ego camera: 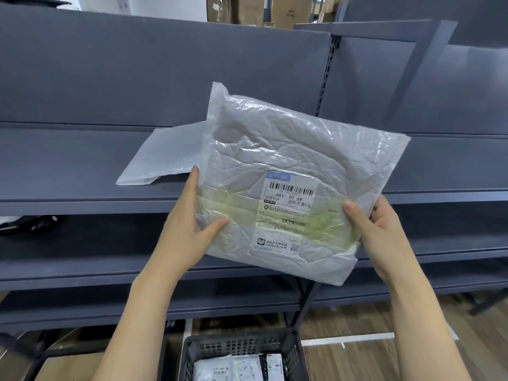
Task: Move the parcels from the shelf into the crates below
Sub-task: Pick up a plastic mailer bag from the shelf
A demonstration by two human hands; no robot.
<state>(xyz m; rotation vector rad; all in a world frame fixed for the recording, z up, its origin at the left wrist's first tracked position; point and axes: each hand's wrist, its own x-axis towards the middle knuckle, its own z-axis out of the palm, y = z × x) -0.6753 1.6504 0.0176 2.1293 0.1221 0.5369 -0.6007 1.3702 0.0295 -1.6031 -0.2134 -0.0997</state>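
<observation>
I hold a large white plastic parcel (288,160) with a printed shipping label in front of the grey shelf (68,171). My left hand (189,229) grips its left edge, thumb on the front face. At the lower right corner my right hand (382,232) grips the parcel, thumb on top. A second flat white parcel (162,158) lies on the shelf behind, partly hidden by the held one. Below, a dark mesh crate (242,350) on the floor holds several white parcels.
Grey metal shelving runs left to right with lower shelves (82,265) beneath. A dark object (30,224) sits on a lower shelf at far left. Cardboard boxes (261,9) stand behind the shelving. A brown box (71,367) lies left of the crate on the wooden floor.
</observation>
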